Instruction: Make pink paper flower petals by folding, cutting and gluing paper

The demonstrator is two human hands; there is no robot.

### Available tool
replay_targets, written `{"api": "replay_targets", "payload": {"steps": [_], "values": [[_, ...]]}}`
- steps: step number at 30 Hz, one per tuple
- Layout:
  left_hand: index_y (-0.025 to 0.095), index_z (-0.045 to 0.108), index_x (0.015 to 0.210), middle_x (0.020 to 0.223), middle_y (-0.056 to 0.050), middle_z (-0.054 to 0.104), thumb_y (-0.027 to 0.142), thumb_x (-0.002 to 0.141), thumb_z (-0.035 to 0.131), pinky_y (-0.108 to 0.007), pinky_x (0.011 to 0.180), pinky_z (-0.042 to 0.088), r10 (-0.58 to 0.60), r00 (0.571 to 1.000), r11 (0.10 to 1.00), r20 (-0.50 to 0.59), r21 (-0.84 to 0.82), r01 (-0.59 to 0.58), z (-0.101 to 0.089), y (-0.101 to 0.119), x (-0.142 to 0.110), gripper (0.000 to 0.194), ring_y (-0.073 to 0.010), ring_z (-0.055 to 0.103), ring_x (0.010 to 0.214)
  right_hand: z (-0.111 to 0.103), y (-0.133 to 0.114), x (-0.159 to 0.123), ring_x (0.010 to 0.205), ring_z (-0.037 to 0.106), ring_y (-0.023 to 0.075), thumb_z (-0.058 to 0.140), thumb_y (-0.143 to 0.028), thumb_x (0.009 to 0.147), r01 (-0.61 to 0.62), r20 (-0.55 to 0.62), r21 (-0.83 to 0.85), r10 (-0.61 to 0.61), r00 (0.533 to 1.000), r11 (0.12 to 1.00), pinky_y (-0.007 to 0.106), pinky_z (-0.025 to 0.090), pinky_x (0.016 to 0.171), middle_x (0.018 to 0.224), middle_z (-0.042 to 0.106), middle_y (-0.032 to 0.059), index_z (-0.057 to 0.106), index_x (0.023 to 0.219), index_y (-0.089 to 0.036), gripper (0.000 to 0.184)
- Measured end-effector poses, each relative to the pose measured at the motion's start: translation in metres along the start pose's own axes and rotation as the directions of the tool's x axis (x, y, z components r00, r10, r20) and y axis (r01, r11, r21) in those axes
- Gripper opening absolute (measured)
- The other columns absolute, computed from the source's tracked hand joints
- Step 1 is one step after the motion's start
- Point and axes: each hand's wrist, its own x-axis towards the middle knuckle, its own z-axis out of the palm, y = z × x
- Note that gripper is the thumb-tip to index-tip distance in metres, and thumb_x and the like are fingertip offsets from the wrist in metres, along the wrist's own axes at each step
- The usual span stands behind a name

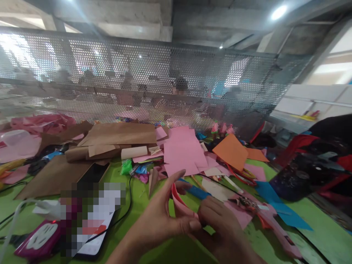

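Note:
Low in the middle of the head view, my left hand (162, 214) and my right hand (220, 223) meet over a small curled piece of pink paper (178, 201). The left thumb and fingers pinch its lower edge, with the forefinger lifted above it. The right hand is closed against the paper's right side, knuckles up. Both hands hover just above the green table (129, 190).
Sheets of pink paper (183, 150), orange paper (232, 150), blue paper (286, 212) and brown paper (121, 134) litter the table. A phone (95, 223), a pink gadget (41, 238) and cables lie at the left. A perforated metal screen (154, 77) stands behind, with people beyond it.

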Motion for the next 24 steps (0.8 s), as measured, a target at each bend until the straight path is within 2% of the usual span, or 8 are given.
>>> {"api": "replay_targets", "payload": {"steps": [2,5,9,13,17,20,22,24], "values": [[0.030,0.026,0.148,0.133,-0.009,0.054,0.030,0.063,0.084,-0.037,0.101,0.038,-0.006,1.000,0.998,0.030,-0.066,0.008,0.004,0.000,0.000,0.103,-0.0288,0.051,0.120,0.000,0.001,0.000,0.057,0.048,0.0154,0.051,-0.052,0.091,-0.043,0.026,0.083,0.041,0.999,0.996,0.027,0.030,0.052,0.059,0.050,-0.0003,0.046,0.061,-0.020,0.044],[0.028,0.016,0.151,0.132,-0.010,0.055,0.029,0.064,0.084,-0.039,0.102,0.039,-0.023,0.998,0.983,0.057,-0.180,0.033,0.008,-0.001,0.001,0.110,-0.0289,0.051,0.120,-0.002,0.000,0.002,0.065,0.054,0.0192,0.048,-0.062,0.088,-0.145,0.090,0.234,0.127,0.988,0.961,0.028,0.038,0.057,0.067,0.057,0.0031,0.056,0.068,-0.020,0.047],[0.025,0.000,0.152,0.129,-0.013,0.058,0.030,0.068,0.082,-0.038,0.094,0.045,-0.078,0.992,0.950,0.098,-0.295,0.104,0.010,-0.007,0.002,0.118,-0.0292,0.056,0.114,-0.005,-0.004,0.006,0.074,0.059,0.0199,0.057,-0.053,0.087,-0.225,0.152,0.410,0.177,0.972,0.884,0.027,0.043,0.064,0.079,0.065,0.0037,0.066,0.077,-0.021,0.035],[0.026,0.004,0.152,0.132,-0.012,0.055,0.036,0.072,0.079,-0.037,0.096,0.043,-0.116,0.992,0.942,0.055,-0.312,0.128,0.010,-0.018,0.004,0.110,-0.0279,0.055,0.115,-0.005,-0.006,0.006,0.076,0.060,0.0198,0.058,-0.050,0.088,-0.246,0.172,0.521,0.182,0.968,0.817,0.027,0.045,0.067,0.079,0.066,0.0033,0.071,0.074,-0.021,0.034],[0.026,0.004,0.152,0.119,-0.012,0.058,0.052,0.073,0.073,-0.040,0.092,0.041,-0.161,0.987,0.967,0.016,-0.199,0.161,0.008,-0.028,0.007,0.109,-0.0268,0.056,0.104,0.000,-0.004,0.002,0.065,0.055,0.0171,0.057,-0.050,0.087,-0.341,0.129,0.616,0.336,0.933,0.710,0.026,0.043,0.060,0.070,0.061,0.0017,0.068,0.067,-0.019,0.039],[0.024,0.002,0.152,0.118,-0.012,0.055,0.062,0.068,0.071,-0.040,0.087,0.040,-0.109,0.994,0.994,-0.012,-0.019,0.109,0.008,-0.031,0.007,0.115,-0.0266,0.054,0.100,0.001,0.000,0.000,0.055,0.044,0.0130,0.061,-0.044,0.085,-0.418,0.003,0.587,0.514,0.858,0.694,0.023,0.036,0.051,0.060,0.049,-0.0022,0.060,0.059,-0.018,0.037],[0.024,0.002,0.152,0.123,-0.012,0.054,0.057,0.066,0.076,-0.040,0.090,0.038,-0.059,0.997,0.997,0.049,0.059,0.056,0.011,-0.031,0.006,0.118,-0.0279,0.052,0.107,0.000,0.003,0.000,0.052,0.038,0.0116,0.062,-0.043,0.085,-0.447,-0.066,0.546,0.568,0.821,0.709,0.022,0.031,0.048,0.057,0.043,-0.0040,0.053,0.057,-0.018,0.038],[0.026,0.001,0.152,0.130,-0.012,0.052,0.044,0.063,0.082,-0.040,0.095,0.037,-0.023,0.993,0.994,0.119,0.105,0.010,0.016,-0.031,0.004,0.122,-0.0288,0.049,0.115,-0.001,0.007,0.000,0.051,0.034,0.0112,0.061,-0.044,0.084,-0.450,-0.102,0.510,0.571,0.815,0.733,0.022,0.029,0.046,0.056,0.038,-0.0047,0.048,0.056,-0.019,0.040]]}}
